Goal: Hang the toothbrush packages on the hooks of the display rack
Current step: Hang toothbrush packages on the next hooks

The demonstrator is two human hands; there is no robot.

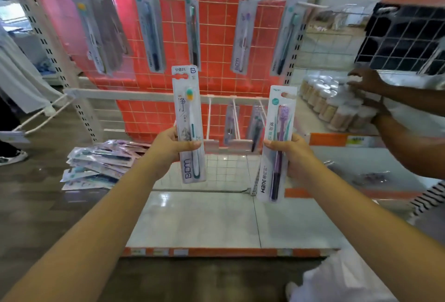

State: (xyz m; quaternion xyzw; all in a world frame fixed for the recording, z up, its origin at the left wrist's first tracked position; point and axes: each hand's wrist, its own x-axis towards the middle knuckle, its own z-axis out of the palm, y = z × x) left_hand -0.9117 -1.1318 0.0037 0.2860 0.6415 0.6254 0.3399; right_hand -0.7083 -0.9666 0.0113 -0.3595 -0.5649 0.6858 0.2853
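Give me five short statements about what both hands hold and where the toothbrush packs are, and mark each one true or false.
1. The left hand grips a white card package with a teal-handled toothbrush. True.
2. The right hand is empty. False: it grips a white card package with a purple toothbrush.
3. Both held packages are upright, brush heads at the top. True.
4. The upper row of hooks on the red grid display rack is bare. False: several toothbrush packages hang there, such as the pack with a purple-white brush.
5. A loose pile of toothbrush packages lies low at the left of the rack. True.
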